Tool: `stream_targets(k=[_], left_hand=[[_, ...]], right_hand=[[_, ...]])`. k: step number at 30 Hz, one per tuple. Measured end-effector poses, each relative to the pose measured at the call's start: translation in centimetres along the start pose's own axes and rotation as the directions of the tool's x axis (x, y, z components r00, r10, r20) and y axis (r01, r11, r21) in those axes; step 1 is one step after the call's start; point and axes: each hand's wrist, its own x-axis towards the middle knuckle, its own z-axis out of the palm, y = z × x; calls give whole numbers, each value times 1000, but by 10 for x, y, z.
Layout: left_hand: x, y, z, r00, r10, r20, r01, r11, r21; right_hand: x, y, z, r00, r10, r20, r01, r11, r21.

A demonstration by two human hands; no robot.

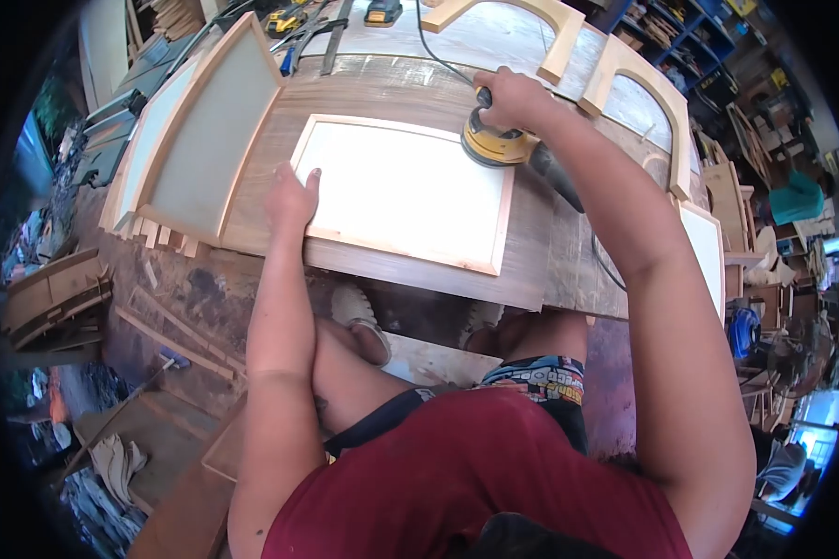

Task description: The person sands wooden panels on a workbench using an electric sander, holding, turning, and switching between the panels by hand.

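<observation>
A white panel with a light wooden frame (pixel 410 200) lies flat on the wooden workbench (pixel 373 88). My left hand (pixel 292 197) grips the panel's left edge, thumb over the frame and fingers at the outer side. On the panel's upper right corner rests a yellow and black orbital sander (pixel 494 144). My right hand (pixel 513 98) is wrapped round the sander's top. A dark cord (pixel 429 45) leads from the sander toward the back of the bench, and a dark dust canister sticks out toward my right forearm.
Framed panels (pixel 210 135) stand tilted at the bench's left end. Curved wooden pieces (pixel 639 79) lie along the back right. A yellow power tool (pixel 284 20) and clamps (pixel 331 42) sit at the back left. Wood scraps (pixel 177 331) litter the floor on the left.
</observation>
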Motion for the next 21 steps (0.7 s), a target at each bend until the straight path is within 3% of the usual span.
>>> stream_targets(k=[9,11,21], left_hand=[[-9,1,-6,999,46,12,-45,997,-62],[-9,1,-6,998,52,30,-50,996,-75],[-18,6,-3,998,68,4,-67,994,-83]], right_hand=[[51,-93,-11,987,-155,-48,155,988,3],[66,-110,-7,970,-209,-120,213,977,18],[99,-190,-26,965,-255,-66,255,967,-5]])
